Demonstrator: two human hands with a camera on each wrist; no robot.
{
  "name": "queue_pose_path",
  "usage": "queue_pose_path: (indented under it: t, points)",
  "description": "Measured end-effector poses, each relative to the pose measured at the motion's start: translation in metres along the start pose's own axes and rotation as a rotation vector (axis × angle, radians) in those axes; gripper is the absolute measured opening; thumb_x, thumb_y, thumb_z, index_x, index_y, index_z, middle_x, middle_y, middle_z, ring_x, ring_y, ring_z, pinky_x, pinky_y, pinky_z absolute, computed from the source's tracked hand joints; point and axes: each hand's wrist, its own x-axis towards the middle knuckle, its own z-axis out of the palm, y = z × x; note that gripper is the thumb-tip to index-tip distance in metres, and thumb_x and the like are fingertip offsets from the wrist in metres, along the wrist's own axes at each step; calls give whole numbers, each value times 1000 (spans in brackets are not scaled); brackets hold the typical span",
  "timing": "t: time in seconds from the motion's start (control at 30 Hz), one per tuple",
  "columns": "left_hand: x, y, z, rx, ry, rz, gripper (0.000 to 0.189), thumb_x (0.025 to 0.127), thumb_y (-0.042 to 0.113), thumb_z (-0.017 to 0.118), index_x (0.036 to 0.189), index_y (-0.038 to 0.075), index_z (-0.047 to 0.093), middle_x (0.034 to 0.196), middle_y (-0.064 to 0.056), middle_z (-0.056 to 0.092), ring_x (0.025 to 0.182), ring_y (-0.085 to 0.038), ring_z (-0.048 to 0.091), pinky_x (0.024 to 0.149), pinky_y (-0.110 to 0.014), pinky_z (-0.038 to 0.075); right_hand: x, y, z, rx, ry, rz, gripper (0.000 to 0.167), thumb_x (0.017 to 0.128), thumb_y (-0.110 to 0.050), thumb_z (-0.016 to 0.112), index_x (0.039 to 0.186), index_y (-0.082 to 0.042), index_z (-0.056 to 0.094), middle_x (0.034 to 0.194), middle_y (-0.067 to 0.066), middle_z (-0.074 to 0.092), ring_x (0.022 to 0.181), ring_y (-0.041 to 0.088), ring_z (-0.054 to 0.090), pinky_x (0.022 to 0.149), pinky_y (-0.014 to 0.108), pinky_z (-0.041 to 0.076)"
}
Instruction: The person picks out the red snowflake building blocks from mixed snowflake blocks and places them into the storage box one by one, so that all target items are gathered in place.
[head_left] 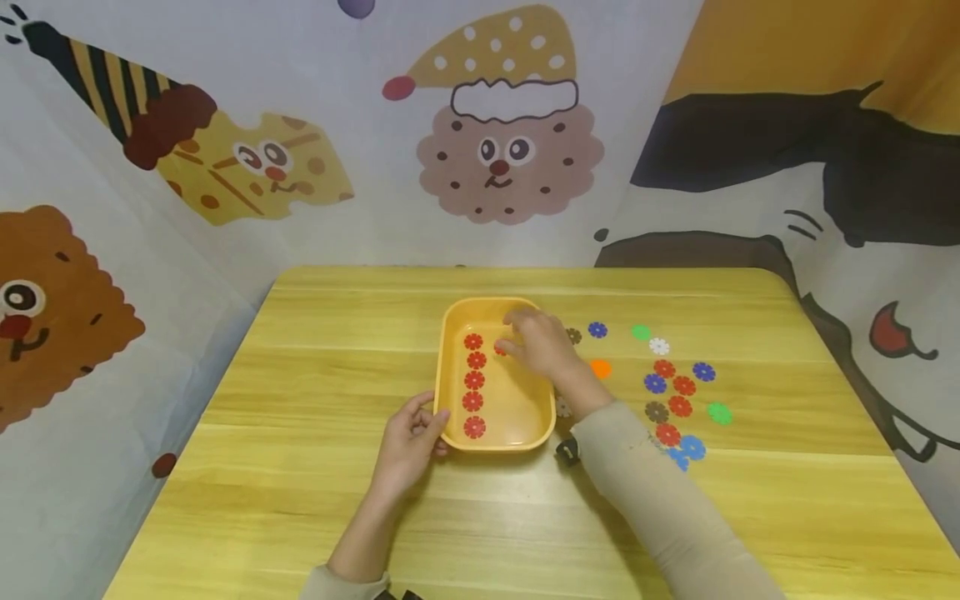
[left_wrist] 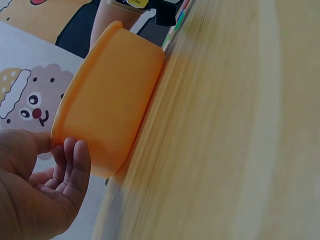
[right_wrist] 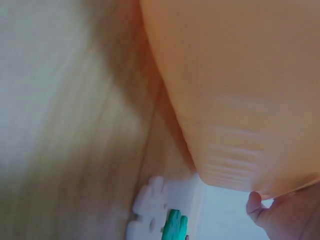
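Observation:
An orange plastic tray [head_left: 495, 442] stands on the table, with a column of red snowflake discs [head_left: 474, 380] along its left side. My left hand [head_left: 408, 437] grips the tray's near left corner, thumb at the rim and fingers against the outer wall. In the left wrist view that hand [left_wrist: 47, 182] pinches the wall's edge. My right hand [head_left: 543, 343] is over the far right part of the tray, thumb and forefinger apart. Another red disc [head_left: 499, 350] shows by the thumb, partly hidden by it. The right wrist view has the tray's outer wall [right_wrist: 240, 100] close up.
Loose snowflake discs lie on the table [head_left: 300, 400] right of the tray: red [head_left: 684, 386], blue [head_left: 703, 372], green [head_left: 719, 413], white [head_left: 659, 346], brown [head_left: 657, 412] and orange [head_left: 601, 368]. A patterned cloth [head_left: 360, 233] hangs behind the table's far edge.

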Motion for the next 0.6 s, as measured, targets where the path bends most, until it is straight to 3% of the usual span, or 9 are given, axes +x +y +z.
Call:
queue_pose_path:
  t: [0.2, 0.47, 0.6]
  points:
    - [-1, 1, 2, -8, 6, -3, 49, 99, 7, 65, 143, -4, 48, 85, -20, 61, 64, -21, 66, 61, -31, 65, -6, 5, -1, 125, 155, -9, 46, 96, -36, 71, 128, -5, 63, 135, 15, 52, 124, 33, 51, 110, 51, 46]
    - [-1, 1, 3, -15, 8, -4, 50, 99, 8, 65, 144, -5, 46, 86, -22, 62, 65, -22, 66, 62, -32, 65, -19, 18, -2, 304, 391, 52, 48, 100, -33, 64, 136, -2, 53, 131, 15, 52, 119, 32, 51, 102, 49, 49]
    - [-1, 0, 1, -3, 10, 1, 50, 100, 9, 65, 143, -6, 47, 86, -21, 62, 65, -22, 66, 61, -31, 65, -25, 26, -4, 343, 428, 47, 49, 100, -28, 65, 137, 2, 50, 121, 17, 57, 110, 31, 54, 93, 47, 53]
